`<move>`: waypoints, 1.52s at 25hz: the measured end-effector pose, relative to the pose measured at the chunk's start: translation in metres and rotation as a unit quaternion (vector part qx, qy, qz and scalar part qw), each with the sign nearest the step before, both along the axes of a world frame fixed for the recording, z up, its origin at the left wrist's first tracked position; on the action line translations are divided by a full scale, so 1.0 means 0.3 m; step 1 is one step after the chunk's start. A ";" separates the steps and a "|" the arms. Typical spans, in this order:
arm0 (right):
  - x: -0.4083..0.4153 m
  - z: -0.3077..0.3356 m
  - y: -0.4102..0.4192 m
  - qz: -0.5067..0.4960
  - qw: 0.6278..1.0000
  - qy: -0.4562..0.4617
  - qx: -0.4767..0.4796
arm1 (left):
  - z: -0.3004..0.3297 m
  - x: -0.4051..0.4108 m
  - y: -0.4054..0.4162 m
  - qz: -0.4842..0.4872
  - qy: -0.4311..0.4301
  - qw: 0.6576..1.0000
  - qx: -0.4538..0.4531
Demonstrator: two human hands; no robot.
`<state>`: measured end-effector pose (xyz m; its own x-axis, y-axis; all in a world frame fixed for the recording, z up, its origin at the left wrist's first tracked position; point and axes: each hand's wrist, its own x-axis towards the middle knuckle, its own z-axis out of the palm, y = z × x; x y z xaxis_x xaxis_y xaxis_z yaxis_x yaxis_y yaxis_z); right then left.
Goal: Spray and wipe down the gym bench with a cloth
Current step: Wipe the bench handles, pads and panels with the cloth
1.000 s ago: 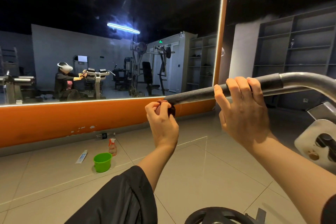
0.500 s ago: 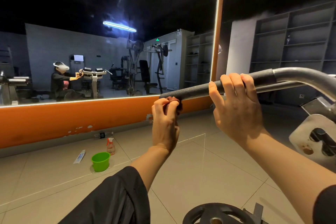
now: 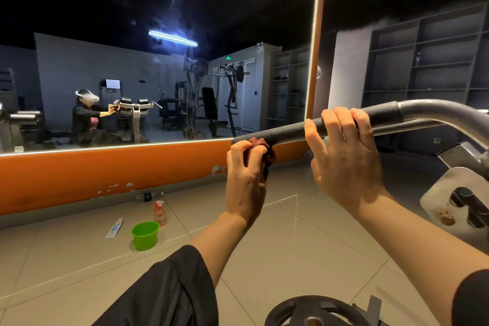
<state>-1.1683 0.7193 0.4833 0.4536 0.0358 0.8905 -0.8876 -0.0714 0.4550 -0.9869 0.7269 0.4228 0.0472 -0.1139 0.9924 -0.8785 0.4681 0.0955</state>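
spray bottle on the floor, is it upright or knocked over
Upright: the spray bottle stands on the floor tiles with its trigger head on top, just behind the green bucket.

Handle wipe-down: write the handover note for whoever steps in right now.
Left hand: grips the red cloth, pressed against the free end of the foam handle.
Right hand: curled over the handle, steadying it.
Spray bottle stands on the floor beside the green bucket, near the orange wall base, out of hand.
Done: cloth is at the handle's end. How much is already wiped cannot be told.
Left: wipe along the rest of the handle, then any remaining parts; re-spray if needed.
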 end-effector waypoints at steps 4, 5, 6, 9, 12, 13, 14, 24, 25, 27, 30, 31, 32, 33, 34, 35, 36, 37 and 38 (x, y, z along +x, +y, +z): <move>-0.010 0.004 0.014 -0.009 1.000 0.006 0.012 | 0.000 0.009 -0.002 -0.008 -0.030 0.999 -0.025; -0.011 0.005 0.016 -0.011 1.000 0.008 0.014 | -0.004 0.016 -0.001 0.002 0.020 1.000 -0.018; -0.011 0.006 0.018 -0.012 1.000 0.008 0.017 | -0.010 0.017 0.002 0.011 0.077 0.997 -0.006; -0.004 0.007 0.026 0.004 1.000 0.002 0.027 | -0.011 -0.026 0.013 0.001 0.187 0.982 0.028; -0.001 0.009 0.054 0.022 0.999 -0.001 0.040 | 0.012 -0.105 0.031 -0.042 0.110 0.993 0.033; -0.006 0.012 0.065 0.021 0.999 0.003 0.048 | 0.016 -0.120 0.039 -0.050 0.078 0.995 0.036; -0.014 0.017 0.079 0.016 0.998 0.011 0.061 | 0.015 -0.123 0.047 -0.054 0.067 0.996 0.038; -0.045 0.113 0.231 -0.049 0.970 0.079 0.225 | 0.069 -0.157 0.113 -0.083 -0.005 0.996 -0.020; -0.056 0.150 0.259 -0.045 0.961 0.096 0.257 | 0.066 -0.158 0.116 -0.087 -0.005 0.996 -0.024; -0.105 0.236 0.312 -0.013 0.941 0.126 0.313 | 0.057 -0.144 0.111 -0.069 0.069 0.995 -0.001; -0.189 0.308 0.373 -0.010 0.924 0.142 0.354 | 0.085 -0.169 0.109 -0.048 0.121 0.991 0.031; -0.211 0.313 0.386 -0.015 0.922 0.147 0.359 | 0.100 -0.197 0.116 -0.062 0.100 0.993 0.030; -0.228 0.316 0.397 -0.020 0.918 0.151 0.366 | 0.113 -0.226 0.124 -0.080 0.075 0.994 0.025; -0.239 0.318 0.406 -0.023 0.915 0.156 0.372 | 0.117 -0.246 0.133 -0.098 0.049 0.994 0.014; -0.251 0.321 0.412 -0.024 0.913 0.161 0.374 | 0.113 -0.255 0.138 -0.114 0.025 0.993 -0.002; -0.263 0.327 0.417 -0.026 0.913 0.163 0.373 | 0.104 -0.254 0.144 -0.126 0.010 0.992 -0.018; -0.275 0.332 0.423 -0.024 0.915 0.160 0.370 | 0.098 -0.247 0.144 -0.131 0.015 0.991 -0.024; -0.283 0.335 0.427 -0.020 0.916 0.152 0.370 | 0.099 -0.241 0.144 -0.126 0.041 0.991 -0.016; -0.287 0.335 0.429 -0.013 0.917 0.141 0.372 | 0.110 -0.244 0.146 -0.116 0.072 0.991 -0.005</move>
